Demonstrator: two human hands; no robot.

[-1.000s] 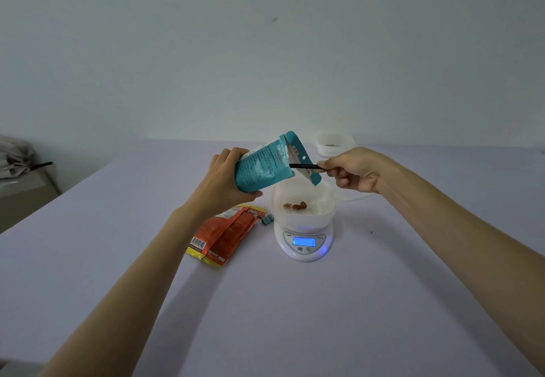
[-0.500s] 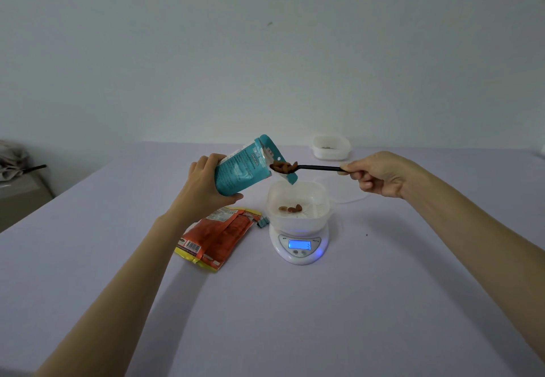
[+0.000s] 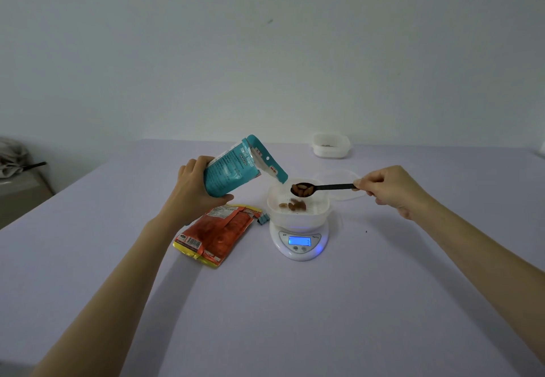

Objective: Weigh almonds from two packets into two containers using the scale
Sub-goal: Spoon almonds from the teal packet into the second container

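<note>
- Teal, soft foil-and-plastic stand-up packet point(image 3: 233, 170) is held tilted, its torn mouth turned toward the scale; it is judged light and crushable, so it is best gripped around its lower body, as is done by the left hand point(image 3: 196, 187), whose fingers are wrapped round the pouch.
- Black, slim plastic spoon point(image 3: 321, 188) is pinched at the far end of its handle by the right hand point(image 3: 389, 189); its bowl, loaded with brown almonds point(image 3: 301, 190), is held just above the container, and a blurred almond seems to be dropping from it.
- Almonds are judged small, hard, smooth and apt to roll or bounce, so a low, slow tip of the spoon is called for.
- White, ribbed, round-cornered plastic container point(image 3: 298, 210) is seated on the white round digital scale point(image 3: 299, 241), whose blue display is lit; the reading cannot be made out surely. A few almonds lie on the container's floor.
- Orange-red foil packet point(image 3: 216, 233) is laid flat on the pale lilac table point(image 3: 265, 317), just left of the scale.
- A second white plastic container point(image 3: 331, 146) is set well apart at the far side, with a clear lid point(image 3: 339, 179) lying behind the scale.
</note>
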